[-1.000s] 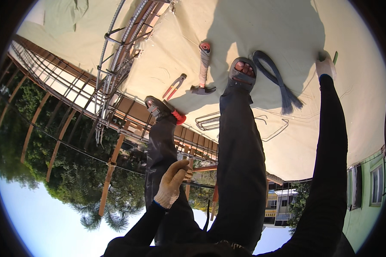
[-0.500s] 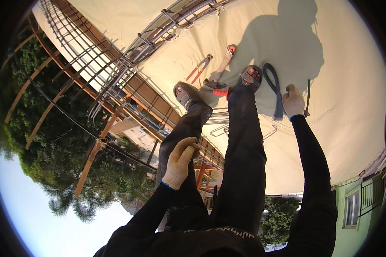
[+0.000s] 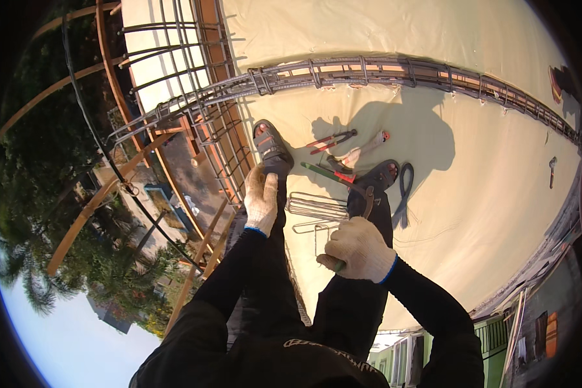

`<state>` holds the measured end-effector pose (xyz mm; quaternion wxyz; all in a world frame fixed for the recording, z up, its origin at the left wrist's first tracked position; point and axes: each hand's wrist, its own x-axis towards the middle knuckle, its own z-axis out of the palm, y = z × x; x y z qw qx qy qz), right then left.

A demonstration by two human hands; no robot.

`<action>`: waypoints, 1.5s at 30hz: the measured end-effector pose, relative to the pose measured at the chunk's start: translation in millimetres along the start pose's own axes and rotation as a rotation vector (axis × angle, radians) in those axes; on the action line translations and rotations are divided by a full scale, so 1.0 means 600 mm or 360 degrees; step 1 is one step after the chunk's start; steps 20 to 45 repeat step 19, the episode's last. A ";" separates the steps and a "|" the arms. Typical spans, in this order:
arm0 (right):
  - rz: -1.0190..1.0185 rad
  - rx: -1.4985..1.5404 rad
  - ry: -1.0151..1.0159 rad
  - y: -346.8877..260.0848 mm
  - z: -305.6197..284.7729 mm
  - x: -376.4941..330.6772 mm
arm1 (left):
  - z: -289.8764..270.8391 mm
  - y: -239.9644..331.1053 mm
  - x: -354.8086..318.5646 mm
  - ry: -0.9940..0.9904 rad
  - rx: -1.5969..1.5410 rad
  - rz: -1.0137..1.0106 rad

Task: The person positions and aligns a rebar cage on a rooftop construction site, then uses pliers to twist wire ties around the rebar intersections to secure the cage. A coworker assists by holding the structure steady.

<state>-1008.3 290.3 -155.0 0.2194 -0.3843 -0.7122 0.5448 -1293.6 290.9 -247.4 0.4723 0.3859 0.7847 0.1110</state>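
Note:
My right hand (image 3: 361,251), in a cream knit glove, is closed around one green handle of a pair of pincers (image 3: 333,173). Their other handle points away to the far left, and the dark head is beside my right shin. My left hand (image 3: 261,199), gloved too, lies on my left leg with its fingers stretched out, holding nothing. Between my feet are red-handled pincers (image 3: 332,140) and a hammer (image 3: 361,152) with a wrapped handle. A red-gripped tool (image 3: 344,177) is partly covered by the green handle. Bent steel stirrups (image 3: 313,205) lie nearer, and a looped bundle of tie wire (image 3: 404,194) is right of my right foot.
A long rebar cage (image 3: 368,70) crosses the cream sheeting (image 3: 472,213) beyond my feet. At left, more rebar (image 3: 216,139) runs along an edge with a drop past it. Another tool (image 3: 552,172) lies far right, near a person's foot (image 3: 556,84).
My right hand has come from the sheeting at the right to in front of my right leg, bringing the green-handled pincers. My left hand's fingers have straightened on the leg. The view has turned.

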 end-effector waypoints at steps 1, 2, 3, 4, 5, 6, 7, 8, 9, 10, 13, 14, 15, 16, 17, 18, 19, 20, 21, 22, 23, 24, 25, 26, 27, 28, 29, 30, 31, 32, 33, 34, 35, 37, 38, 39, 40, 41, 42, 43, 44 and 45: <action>-0.0133 0.0044 -0.0140 -0.024 -0.007 0.033 | -0.040 0.023 0.035 0.0037 -0.0088 0.0127; -0.0201 0.0094 -0.0276 -0.048 -0.016 0.071 | -0.082 0.044 0.065 -0.0217 0.0248 0.0410; -0.0264 0.0143 -0.0413 -0.072 -0.023 0.110 | -0.121 0.070 0.085 -0.0468 0.0584 0.0695; -0.0304 0.0149 -0.0464 -0.090 -0.023 0.149 | -0.146 0.102 0.087 -0.0799 0.0770 0.0753; -0.0345 0.0157 -0.0517 -0.110 -0.018 0.189 | -0.166 0.090 0.088 -0.1126 0.0621 0.0636; -0.0387 0.0166 -0.0571 -0.125 -0.012 0.226 | -0.173 0.047 0.089 -0.1483 0.0368 0.0148; -0.0392 0.0155 -0.0561 -0.137 -0.003 0.266 | -0.185 0.009 0.089 -0.1814 0.0094 -0.0348; -0.0389 0.0143 -0.0536 -0.142 0.011 0.308 | -0.209 0.008 0.090 -0.1817 0.0045 -0.0349; -0.0388 0.0132 -0.0513 -0.148 0.025 0.347 | -0.230 0.008 0.089 -0.1818 -0.0005 -0.0351; -0.0382 0.0059 -0.0569 -0.153 0.038 0.382 | -0.247 -0.005 0.089 -0.1785 -0.0346 -0.0580; -0.0405 -0.0136 -0.0592 -0.149 0.110 0.457 | -0.274 0.001 0.089 -0.1260 -0.1121 -0.0832; -0.0233 -0.0257 -0.0823 -0.151 0.134 0.471 | -0.280 0.005 0.098 -0.1148 -0.1143 -0.0286; -0.0154 -0.0195 -0.0669 -0.155 0.153 0.488 | -0.286 0.008 0.111 -0.1008 -0.1135 0.0253; -0.0076 -0.0135 -0.0517 -0.160 0.169 0.503 | -0.291 0.005 0.118 -0.0903 -0.1270 0.0284; 0.0003 -0.0077 -0.0362 -0.168 0.181 0.518 | -0.300 0.002 0.134 -0.0794 -0.1399 0.0331; 0.0178 -0.0032 -0.0381 -0.181 0.188 0.529 | -0.305 -0.008 0.146 -0.0749 -0.1683 -0.0128; 0.0174 -0.0046 -0.0414 -0.186 0.195 0.540 | -0.305 -0.018 0.154 -0.0700 -0.1948 -0.0602; 0.0174 -0.0046 -0.0414 -0.186 0.195 0.540 | -0.305 -0.018 0.154 -0.0700 -0.1948 -0.0602; 0.0174 -0.0046 -0.0414 -0.186 0.195 0.540 | -0.305 -0.018 0.154 -0.0700 -0.1948 -0.0602; 0.0174 -0.0046 -0.0414 -0.186 0.195 0.540 | -0.305 -0.018 0.154 -0.0700 -0.1948 -0.0602; 0.0174 -0.0046 -0.0414 -0.186 0.195 0.540 | -0.305 -0.018 0.154 -0.0700 -0.1948 -0.0602; 0.0174 -0.0046 -0.0414 -0.186 0.195 0.540 | -0.305 -0.018 0.154 -0.0700 -0.1948 -0.0602; 0.0174 -0.0046 -0.0414 -0.186 0.195 0.540 | -0.305 -0.018 0.154 -0.0700 -0.1948 -0.0602; 0.0174 -0.0046 -0.0414 -0.186 0.195 0.540 | -0.305 -0.018 0.154 -0.0700 -0.1948 -0.0602; 0.0174 -0.0046 -0.0414 -0.186 0.195 0.540 | -0.305 -0.018 0.154 -0.0700 -0.1948 -0.0602; 0.0174 -0.0046 -0.0414 -0.186 0.195 0.540 | -0.305 -0.018 0.154 -0.0700 -0.1948 -0.0602; 0.0174 -0.0046 -0.0414 -0.186 0.195 0.540 | -0.305 -0.018 0.154 -0.0700 -0.1948 -0.0602; 0.0174 -0.0046 -0.0414 -0.186 0.195 0.540 | -0.305 -0.018 0.154 -0.0700 -0.1948 -0.0602; 0.0174 -0.0046 -0.0414 -0.186 0.195 0.540 | -0.305 -0.018 0.154 -0.0700 -0.1948 -0.0602; 0.0174 -0.0046 -0.0414 -0.186 0.195 0.540 | -0.305 -0.018 0.154 -0.0700 -0.1948 -0.0602; 0.0174 -0.0046 -0.0414 -0.186 0.195 0.540 | -0.305 -0.018 0.154 -0.0700 -0.1948 -0.0602; 0.0174 -0.0046 -0.0414 -0.186 0.195 0.540 | -0.305 -0.018 0.154 -0.0700 -0.1948 -0.0602; 0.0174 -0.0046 -0.0414 -0.186 0.195 0.540 | -0.305 -0.018 0.154 -0.0700 -0.1948 -0.0602; 0.0174 -0.0046 -0.0414 -0.186 0.195 0.540 | -0.305 -0.018 0.154 -0.0700 -0.1948 -0.0602; 0.0174 -0.0046 -0.0414 -0.186 0.195 0.540 | -0.305 -0.018 0.154 -0.0700 -0.1948 -0.0602; 0.0174 -0.0046 -0.0414 -0.186 0.195 0.540 | -0.305 -0.018 0.154 -0.0700 -0.1948 -0.0602; 0.0174 -0.0046 -0.0414 -0.186 0.195 0.540 | -0.305 -0.018 0.154 -0.0700 -0.1948 -0.0602; 0.0174 -0.0046 -0.0414 -0.186 0.195 0.540 | -0.305 -0.018 0.154 -0.0700 -0.1948 -0.0602; 0.0174 -0.0046 -0.0414 -0.186 0.195 0.540 | -0.305 -0.018 0.154 -0.0700 -0.1948 -0.0602; 0.0174 -0.0046 -0.0414 -0.186 0.195 0.540 | -0.305 -0.018 0.154 -0.0700 -0.1948 -0.0602; 0.0174 -0.0046 -0.0414 -0.186 0.195 0.540 | -0.305 -0.018 0.154 -0.0700 -0.1948 -0.0602; 0.0174 -0.0046 -0.0414 -0.186 0.195 0.540 | -0.305 -0.018 0.154 -0.0700 -0.1948 -0.0602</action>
